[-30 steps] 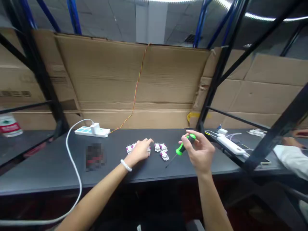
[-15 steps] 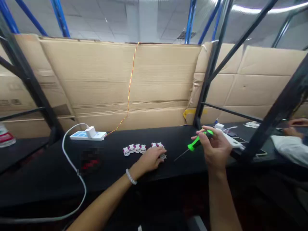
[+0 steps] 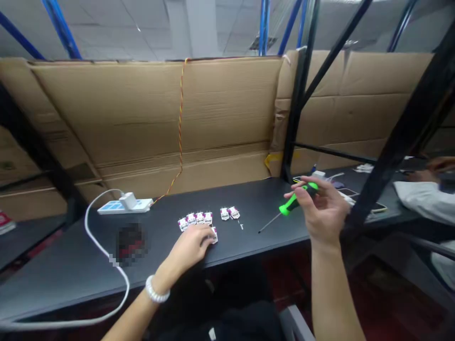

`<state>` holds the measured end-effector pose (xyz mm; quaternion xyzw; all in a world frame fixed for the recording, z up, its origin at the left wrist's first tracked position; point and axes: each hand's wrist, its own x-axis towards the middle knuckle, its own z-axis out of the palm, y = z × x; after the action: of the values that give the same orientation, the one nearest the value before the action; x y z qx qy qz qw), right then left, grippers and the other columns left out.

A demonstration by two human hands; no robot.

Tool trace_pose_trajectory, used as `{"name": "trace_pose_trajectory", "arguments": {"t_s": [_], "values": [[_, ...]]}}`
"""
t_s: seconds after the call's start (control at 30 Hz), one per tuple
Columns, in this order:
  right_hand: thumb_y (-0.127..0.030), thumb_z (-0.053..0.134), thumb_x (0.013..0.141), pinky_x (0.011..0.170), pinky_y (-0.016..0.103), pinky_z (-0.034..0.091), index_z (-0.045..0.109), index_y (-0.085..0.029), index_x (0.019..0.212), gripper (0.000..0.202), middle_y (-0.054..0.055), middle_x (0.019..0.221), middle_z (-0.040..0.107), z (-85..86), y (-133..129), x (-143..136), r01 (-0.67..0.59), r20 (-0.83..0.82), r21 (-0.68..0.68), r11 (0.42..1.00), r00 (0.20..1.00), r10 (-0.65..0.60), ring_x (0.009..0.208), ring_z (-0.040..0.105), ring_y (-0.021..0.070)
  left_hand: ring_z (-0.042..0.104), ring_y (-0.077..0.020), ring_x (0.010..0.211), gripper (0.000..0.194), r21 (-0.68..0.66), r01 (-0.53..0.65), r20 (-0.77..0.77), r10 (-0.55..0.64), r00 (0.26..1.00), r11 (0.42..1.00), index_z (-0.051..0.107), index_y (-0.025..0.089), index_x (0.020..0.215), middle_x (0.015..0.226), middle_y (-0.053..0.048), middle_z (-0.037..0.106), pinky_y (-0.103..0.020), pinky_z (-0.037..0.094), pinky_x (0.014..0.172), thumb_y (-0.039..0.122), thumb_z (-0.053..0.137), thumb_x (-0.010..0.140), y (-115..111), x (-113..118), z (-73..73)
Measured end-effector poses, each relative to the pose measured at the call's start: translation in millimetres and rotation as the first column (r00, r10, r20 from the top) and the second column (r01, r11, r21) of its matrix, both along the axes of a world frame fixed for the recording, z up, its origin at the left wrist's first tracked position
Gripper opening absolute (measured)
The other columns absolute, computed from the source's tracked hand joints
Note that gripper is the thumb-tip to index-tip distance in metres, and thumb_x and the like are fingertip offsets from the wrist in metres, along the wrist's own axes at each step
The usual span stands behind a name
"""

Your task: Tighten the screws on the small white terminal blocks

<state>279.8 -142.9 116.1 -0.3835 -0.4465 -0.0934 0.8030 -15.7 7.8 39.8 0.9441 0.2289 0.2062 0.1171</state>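
Observation:
My left hand (image 3: 192,244), with a pale beaded bracelet at the wrist, is closed on a small white-and-purple part (image 3: 214,235) at the table top; the fingers hide some of it. Just behind that hand is a row of several similar white-and-purple parts (image 3: 199,218). Two more of these parts (image 3: 229,213) lie further right, with a tiny white piece (image 3: 241,226) in front of them. My right hand (image 3: 325,208) grips a green-and-black screwdriver (image 3: 298,199) above the table, its thin shaft slanting down to the left.
On the left a white power strip (image 3: 135,205) holds a plugged-in charger, and a white cable (image 3: 88,222) loops over the front edge. A blurred dark object (image 3: 131,244) lies nearby. Cardboard (image 3: 227,109) backs the black table (image 3: 263,199). A co-worker's sleeve (image 3: 414,199) shows beyond a rack post.
My left hand has moved left, away from the right-hand group, bringing one white-and-purple part with it. The right hand still holds the screwdriver. The view has shifted somewhat.

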Motion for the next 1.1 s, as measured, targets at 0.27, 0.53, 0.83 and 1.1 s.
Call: {"name": "trace_pose_trajectory", "arguments": {"t_s": [0.27, 0.53, 0.83, 1.1], "values": [[-0.028, 0.087, 0.085, 0.06, 0.028, 0.069, 0.078, -0.021, 0.106, 0.023, -0.001, 0.085, 0.076, -2.3, 2.5, 2.6, -0.011, 0.015, -0.012, 1.0, 1.0, 0.011, 0.062, 0.077, 0.0146, 0.072, -0.0244, 0.103, 0.033, 0.042, 0.127, -0.09, -0.123, 0.988, 0.991, 0.082, 0.021, 0.109, 0.112, -0.009, 0.079, -0.034, 0.056, 0.097, 0.005, 0.055, 0.097, -1.1, 83.6, 9.2], [-0.03, 0.088, 0.085, 0.059, 0.029, 0.069, 0.078, -0.021, 0.105, 0.024, -0.001, 0.084, 0.076, -0.1, -0.9, 2.3, 0.027, 0.014, -0.028, 0.999, 1.0, -0.026, 0.062, 0.078, 0.0158, 0.071, -0.024, 0.1, 0.039, 0.055, 0.181, -0.24, -0.163, 0.957, 0.982, 0.078, 0.016, 0.089, 0.101, -0.011, 0.077, -0.033, 0.055, 0.095, -0.007, 0.047, 0.082, 10.6, 123.1, -1.8], [-0.026, 0.087, 0.085, 0.058, 0.026, 0.067, 0.078, -0.022, 0.105, 0.022, -0.002, 0.084, 0.075, 0.2, 0.6, -1.7, -0.018, 0.012, -0.025, 1.0, 1.0, 0.018, 0.062, 0.078, 0.015, 0.069, -0.0247, 0.088, 0.031, 0.077, 0.124, -0.177, -0.109, 0.978, 0.989, 0.068, 0.019, 0.091, 0.094, -0.009, 0.074, -0.032, 0.053, 0.081, -0.004, 0.049, 0.082, 4.3, 102.6, 5.4], [-0.026, 0.086, 0.087, 0.062, 0.027, 0.068, 0.077, -0.022, 0.108, 0.023, -0.001, 0.086, 0.075, -3.6, 6.2, -9.5, -0.083, 0.039, -0.067, 0.994, 0.996, 0.085, 0.064, 0.078, 0.015, 0.061, -0.0203, 0.073, 0.02, 0.004, 0.064, 0.088, -0.064, 0.994, 0.998, 0.058, 0.022, 0.084, 0.077, -0.002, 0.064, -0.03, 0.045, 0.071, 0.003, 0.051, 0.081, -1.6, 70.3, 15.8]]}}
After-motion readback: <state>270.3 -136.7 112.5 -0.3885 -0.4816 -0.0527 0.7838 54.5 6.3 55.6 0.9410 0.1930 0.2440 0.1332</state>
